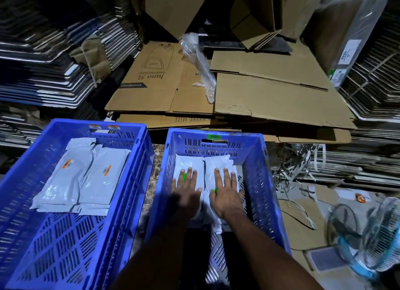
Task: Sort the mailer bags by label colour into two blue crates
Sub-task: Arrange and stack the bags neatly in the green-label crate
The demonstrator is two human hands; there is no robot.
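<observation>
Two blue crates stand side by side. The left crate [26, 170] carries orange tags on its far rim and holds grey mailer bags with orange labels [95, 181], laid in two overlapping stacks. The right crate [255, 160] has a green tag on its far rim and holds two stacks of grey mailer bags [216, 163] with green labels. My left hand [187, 190] lies flat, fingers straight, on the left stack there. My right hand [225, 192] presses flat on the right stack. Bits of green label show beside the fingers of each hand.
Flattened cardboard boxes [270, 95] lie stacked behind the crates, with crumpled plastic wrap [201, 67] on top. Piles of flat sheets rise at the left and right. A fan [372, 235] and loose strapping [292, 170] sit on the floor at the right.
</observation>
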